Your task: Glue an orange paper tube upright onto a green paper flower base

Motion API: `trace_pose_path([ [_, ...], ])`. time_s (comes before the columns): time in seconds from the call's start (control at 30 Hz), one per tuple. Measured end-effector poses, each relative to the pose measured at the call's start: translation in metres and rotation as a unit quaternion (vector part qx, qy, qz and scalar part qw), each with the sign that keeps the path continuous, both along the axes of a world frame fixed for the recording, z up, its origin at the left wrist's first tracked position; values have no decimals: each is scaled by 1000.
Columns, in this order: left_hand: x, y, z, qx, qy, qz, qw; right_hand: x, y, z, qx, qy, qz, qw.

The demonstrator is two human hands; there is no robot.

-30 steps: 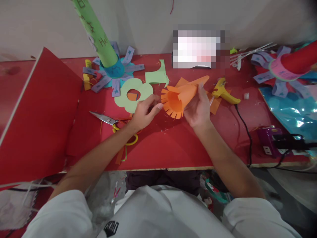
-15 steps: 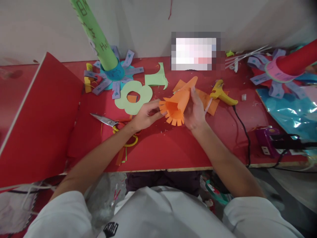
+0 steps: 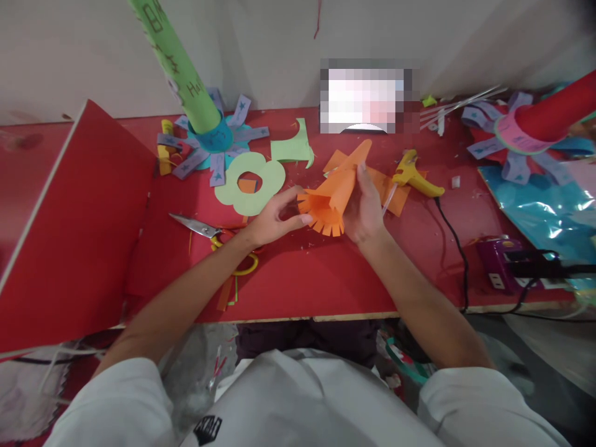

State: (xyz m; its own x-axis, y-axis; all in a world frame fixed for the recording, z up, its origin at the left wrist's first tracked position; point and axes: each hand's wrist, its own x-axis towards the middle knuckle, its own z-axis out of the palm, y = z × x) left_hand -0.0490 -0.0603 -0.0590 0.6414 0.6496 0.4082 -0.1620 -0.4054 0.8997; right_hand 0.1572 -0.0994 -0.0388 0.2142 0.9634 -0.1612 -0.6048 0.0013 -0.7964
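The left hand pinches the orange paper cone by its fringed rim and the right hand grips its side, over the table between a green paper flower and a glue gun

The right hand holds an orange cone, and the thumb and fingers of the left hand touch its fringed edge. Scissors lie partly under the left forearm on the red table, near a green flower. A yellow glue gun lies beyond the right hand, beside orange paper. A green tube stands at back left.
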Motion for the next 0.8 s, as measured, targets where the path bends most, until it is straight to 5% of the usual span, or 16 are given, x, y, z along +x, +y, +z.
trace_pose_path([
  [0.2,2,-2,4,94,37,136,986,-2,2,-2,18,-3,5,1000],
  [0.4,2,-6,8,287,17,237,928,-3,2,-2,43,-37,-16,998],
  [0.8,0,-10,10,345,32,218,912,-7,1,0,20,-15,-17,1000],
])
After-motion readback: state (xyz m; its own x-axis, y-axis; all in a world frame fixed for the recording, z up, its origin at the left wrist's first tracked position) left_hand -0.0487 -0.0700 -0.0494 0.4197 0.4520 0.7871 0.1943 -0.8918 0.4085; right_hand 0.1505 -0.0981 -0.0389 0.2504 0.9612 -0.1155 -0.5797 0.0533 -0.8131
